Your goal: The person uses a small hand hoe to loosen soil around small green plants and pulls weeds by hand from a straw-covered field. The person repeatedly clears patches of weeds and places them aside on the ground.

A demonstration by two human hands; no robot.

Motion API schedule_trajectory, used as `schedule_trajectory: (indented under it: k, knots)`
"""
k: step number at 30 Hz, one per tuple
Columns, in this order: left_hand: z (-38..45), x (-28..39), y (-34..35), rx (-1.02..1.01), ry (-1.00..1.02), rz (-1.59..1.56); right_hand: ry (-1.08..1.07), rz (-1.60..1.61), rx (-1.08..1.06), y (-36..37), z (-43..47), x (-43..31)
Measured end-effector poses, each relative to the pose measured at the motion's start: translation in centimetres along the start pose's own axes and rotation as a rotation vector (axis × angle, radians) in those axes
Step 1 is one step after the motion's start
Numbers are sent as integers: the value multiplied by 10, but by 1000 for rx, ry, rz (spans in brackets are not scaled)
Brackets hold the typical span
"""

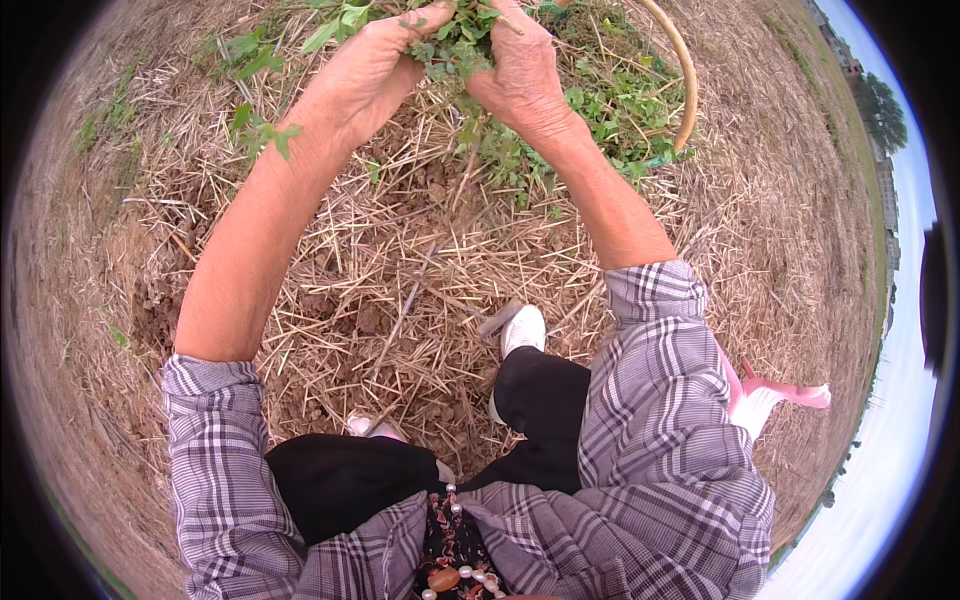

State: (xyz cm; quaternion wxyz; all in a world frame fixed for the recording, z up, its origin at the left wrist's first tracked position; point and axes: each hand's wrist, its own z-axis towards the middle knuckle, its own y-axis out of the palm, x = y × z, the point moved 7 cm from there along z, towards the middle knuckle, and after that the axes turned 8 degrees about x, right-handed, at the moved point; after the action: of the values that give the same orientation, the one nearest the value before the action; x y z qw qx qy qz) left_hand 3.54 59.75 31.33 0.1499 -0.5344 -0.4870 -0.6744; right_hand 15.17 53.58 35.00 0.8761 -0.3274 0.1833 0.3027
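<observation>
At the top of the view, my left hand (pixel 386 64) and my right hand (pixel 521 75) are close together around a bunch of leafy green plants (pixel 457 41). Small leaves and stems stick out between the hands, and the fingertips are partly hidden or cut off by the frame's edge. Just beyond my right forearm is a basket with a curved handle (pixel 688 82) of pale wood. Cut greens (pixel 619 124) fill it, and some green netting shows at its rim.
Dry straw stubble (pixel 360 300) covers brown soil. A short tool-like piece (pixel 499 319) lies beside my white shoe (pixel 525 330). Past my right sleeve is a pink and white object (pixel 776 397), unclear in kind. Leafy weeds (pixel 259 56) grow at upper left.
</observation>
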Motion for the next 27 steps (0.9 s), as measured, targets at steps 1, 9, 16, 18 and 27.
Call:
schedule_trajectory:
  k: [1, 9, 16, 18, 27]
  knots:
    - [8, -2, 9, -27, 9, -83, -187, -23, 158, -22, 8, -5]
    - [-21, -63, -5, -62, -147, -173, -161, -765, -52, -61, 2, 133]
    - [-76, -146, -118, 239, -437, 448, 764, -1005, -874, -62, -130, 281]
    - [-85, -169, -132, 162, -428, 727, 753, -955, -884, -68, -116, 286]
    - [-62, -269, -108, -140, -207, 1346, 33, -594, -394, -126, -162, 99]
